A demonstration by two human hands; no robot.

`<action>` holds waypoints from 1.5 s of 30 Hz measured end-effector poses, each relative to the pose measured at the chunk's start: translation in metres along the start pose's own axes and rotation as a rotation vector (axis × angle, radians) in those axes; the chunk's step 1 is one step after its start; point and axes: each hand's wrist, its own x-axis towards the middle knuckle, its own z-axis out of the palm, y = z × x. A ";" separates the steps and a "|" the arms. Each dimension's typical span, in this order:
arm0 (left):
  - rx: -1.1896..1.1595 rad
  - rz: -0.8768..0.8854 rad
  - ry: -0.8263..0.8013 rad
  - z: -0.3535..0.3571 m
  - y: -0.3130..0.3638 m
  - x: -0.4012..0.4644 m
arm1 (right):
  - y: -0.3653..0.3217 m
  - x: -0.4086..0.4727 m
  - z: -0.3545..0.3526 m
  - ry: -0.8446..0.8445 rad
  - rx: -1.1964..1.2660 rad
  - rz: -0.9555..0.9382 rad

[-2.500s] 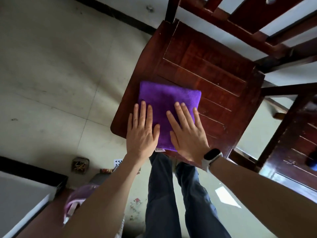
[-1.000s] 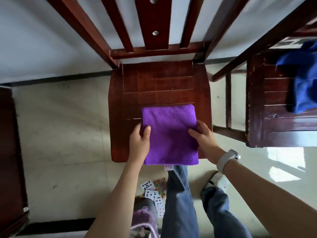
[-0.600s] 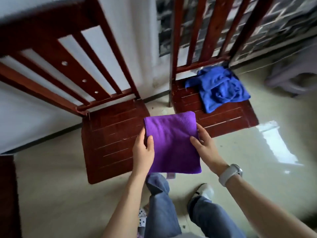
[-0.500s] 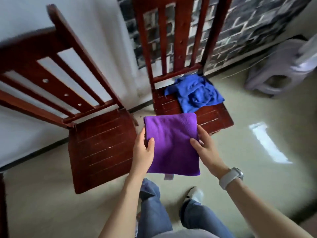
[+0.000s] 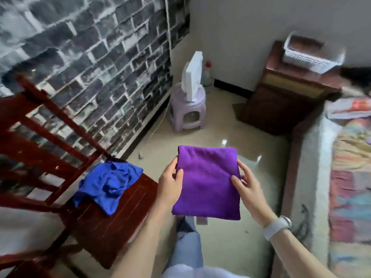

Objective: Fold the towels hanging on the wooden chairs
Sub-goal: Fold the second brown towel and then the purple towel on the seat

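A folded purple towel (image 5: pixel 207 179) is held flat in the air above the floor, in front of me. My left hand (image 5: pixel 169 182) grips its left edge, thumb on top. My right hand (image 5: pixel 248 184) grips its right edge; a pale watch sits on that wrist. A crumpled blue towel (image 5: pixel 107 182) lies unfolded on the seat of a dark red wooden chair (image 5: pixel 112 223) at the left, near the chair's slatted back.
A lilac plastic stool (image 5: pixel 187 112) with a white object on it stands by the brick-pattern wall. A dark wooden cabinet (image 5: pixel 285 97) carries a white basket (image 5: pixel 313 55). A bed with a patterned cover (image 5: pixel 351 187) fills the right side.
I lifted the folded purple towel off the first chair's seat and turned right with it. The blue-towel chair is now at my left; the stool, cabinet and bed have come into view.
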 end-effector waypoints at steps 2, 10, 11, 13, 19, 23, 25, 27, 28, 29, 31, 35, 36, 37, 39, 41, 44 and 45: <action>0.009 0.024 -0.051 0.026 0.027 0.044 | -0.007 0.037 -0.024 0.068 0.015 -0.017; -0.003 0.128 -0.158 0.114 0.140 0.229 | -0.069 0.217 -0.101 0.236 0.029 -0.028; -0.003 0.150 -0.173 0.128 0.156 0.251 | -0.078 0.238 -0.114 0.258 0.032 -0.025; 0.006 0.179 -0.211 0.155 0.187 0.291 | -0.092 0.273 -0.140 0.310 0.045 -0.017; 0.017 0.247 -0.391 0.257 0.274 0.380 | -0.106 0.359 -0.231 0.502 0.105 0.028; 0.025 0.272 -0.440 0.334 0.323 0.438 | -0.104 0.433 -0.300 0.540 0.144 0.044; 0.025 0.286 -0.441 0.374 0.347 0.469 | -0.104 0.477 -0.336 0.528 0.156 0.028; 0.028 0.256 -0.418 0.414 0.373 0.501 | -0.106 0.525 -0.373 0.520 0.163 0.024; 0.022 0.224 -0.404 0.433 0.385 0.517 | -0.107 0.548 -0.391 0.510 0.160 0.026; 0.016 0.188 -0.394 0.452 0.397 0.531 | -0.109 0.571 -0.408 0.493 0.155 0.030; 0.014 0.123 -0.390 0.488 0.418 0.558 | -0.113 0.613 -0.437 0.475 0.142 0.054; 0.003 0.061 -0.371 0.543 0.449 0.612 | -0.115 0.690 -0.480 0.427 0.082 0.093; -0.003 0.052 -0.358 0.554 0.454 0.626 | -0.115 0.708 -0.488 0.408 0.073 0.093; -0.009 0.040 -0.348 0.563 0.457 0.639 | -0.115 0.726 -0.494 0.393 0.061 0.091; -0.024 0.007 -0.332 0.580 0.461 0.665 | -0.114 0.759 -0.502 0.375 0.056 0.084; -0.040 -0.019 -0.322 0.596 0.463 0.689 | -0.111 0.788 -0.508 0.361 0.079 0.083; -0.016 -0.030 -0.314 0.617 0.459 0.719 | -0.103 0.824 -0.512 0.328 0.075 0.111; 0.010 -0.040 -0.316 0.623 0.455 0.726 | -0.099 0.833 -0.513 0.314 0.059 0.130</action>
